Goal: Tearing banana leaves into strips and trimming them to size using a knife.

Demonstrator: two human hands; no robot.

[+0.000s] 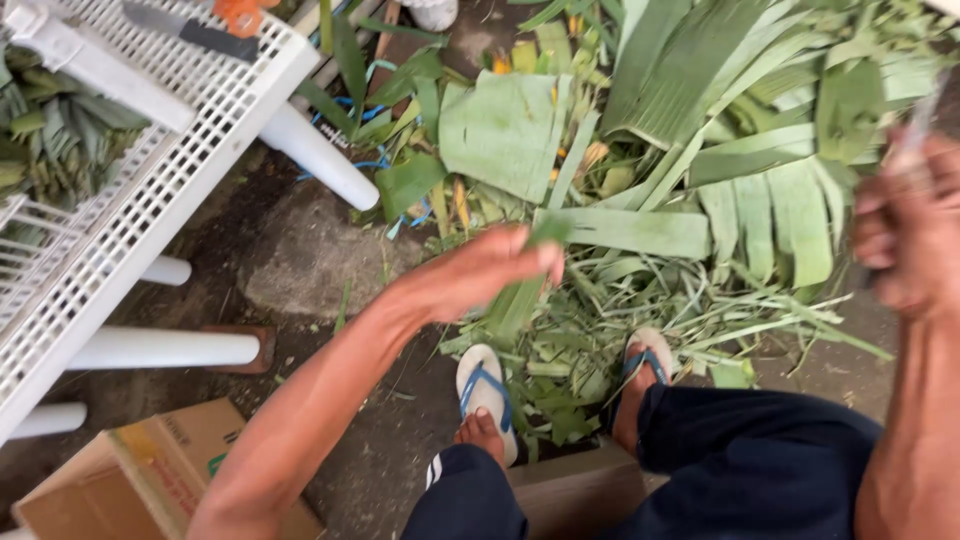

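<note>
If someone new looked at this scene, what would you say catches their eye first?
The heap of cut green leaves across the ground ahead dominates. The left hand reaches out over it, pinching a leaf strip, while the right hand, blurred at the right edge, grips something thin I cannot make out. A white plastic table lies tipped at left.

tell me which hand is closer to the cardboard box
Left. The left hand reaches over the leaf pile, up and right of the cardboard box at bottom left. The right hand is at the far right edge, gripping something blurred.
</note>
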